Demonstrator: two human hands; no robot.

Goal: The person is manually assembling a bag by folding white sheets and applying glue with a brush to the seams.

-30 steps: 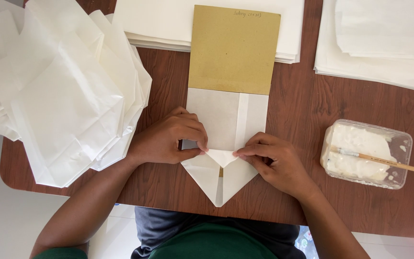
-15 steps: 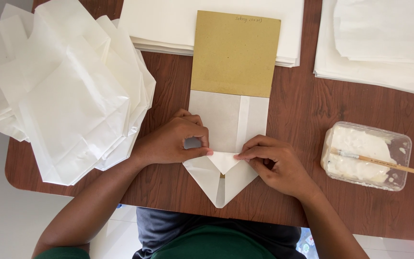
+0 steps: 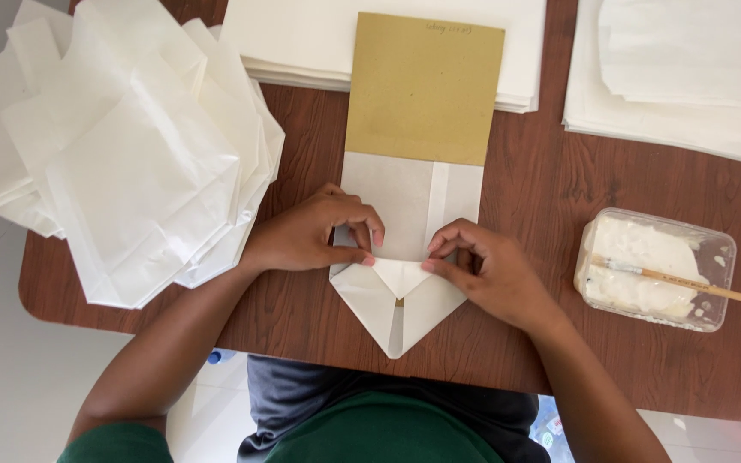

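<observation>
Hands (image 3: pixel 315 236) unmoved, pinching white paper bag's (image 3: pixel 400 257) fold.

Single head-worn view, looking straight down, close over the brown table (image 3: pixel 551 206); person's torso at the bottom edge

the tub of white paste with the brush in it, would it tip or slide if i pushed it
The plastic tub looks low and wide, so it would probably slide on the smooth wooden table rather than tip. The brush lies across its rim with the handle overhanging, so a nudge could likely roll or flick it out.
</observation>
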